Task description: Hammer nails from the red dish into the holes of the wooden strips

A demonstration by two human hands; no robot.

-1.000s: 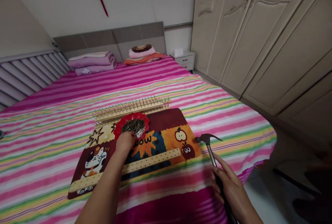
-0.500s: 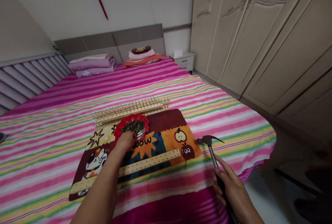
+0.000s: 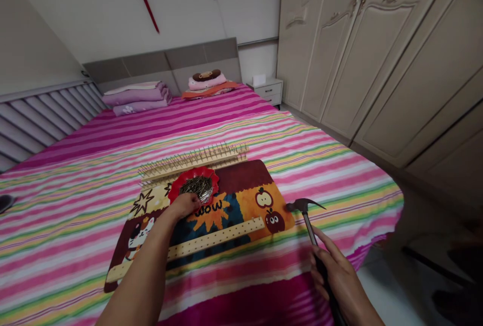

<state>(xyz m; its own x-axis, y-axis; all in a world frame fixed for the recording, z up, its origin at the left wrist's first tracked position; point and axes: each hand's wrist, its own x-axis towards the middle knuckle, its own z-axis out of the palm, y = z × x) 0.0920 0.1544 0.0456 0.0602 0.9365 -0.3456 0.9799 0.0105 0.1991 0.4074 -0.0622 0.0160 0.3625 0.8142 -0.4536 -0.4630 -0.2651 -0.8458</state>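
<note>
One patterned mat (image 3: 241, 177) lies before us on the striped bed cover (image 3: 332, 175), a cat printed at its left. Our left hand (image 3: 184, 204) sits at the near rim of a red bowl (image 3: 174, 194), fingers bunched narrow by the loose nails (image 3: 199, 187) inside; we cannot tell whether they pinch any. Behind the bowl run wooden strips bristling with nails (image 3: 188, 166). Nearer us, a holed wooden strip (image 3: 219, 237) crosses the mat, partly hidden by our left forearm. Rightmost, our right hand (image 3: 334, 268) grips a hammer (image 3: 311, 230), its head just beside the mat's edge.
</note>
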